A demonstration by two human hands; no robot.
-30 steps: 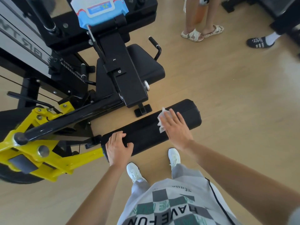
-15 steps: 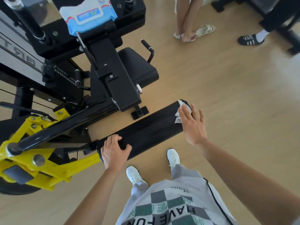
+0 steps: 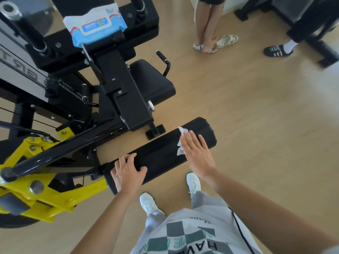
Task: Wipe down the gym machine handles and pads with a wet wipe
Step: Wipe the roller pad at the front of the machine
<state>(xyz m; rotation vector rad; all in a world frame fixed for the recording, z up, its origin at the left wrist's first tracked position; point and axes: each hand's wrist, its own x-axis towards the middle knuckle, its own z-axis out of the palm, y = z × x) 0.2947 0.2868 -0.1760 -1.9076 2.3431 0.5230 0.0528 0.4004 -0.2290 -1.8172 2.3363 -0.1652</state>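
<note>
Under the straight, flat fingers of the right hand, a wet wipe lies pressed on the black roller pad, whose other end the left hand grips with curled fingers; well beyond the fingers, a wipe pack shows a white sheet at its top.

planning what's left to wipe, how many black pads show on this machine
2: the roller pad, gripped by the left hand while the right hand presses the wet wipe on it, and the seat pad beyond the black upright. More may be hidden behind it.
</note>
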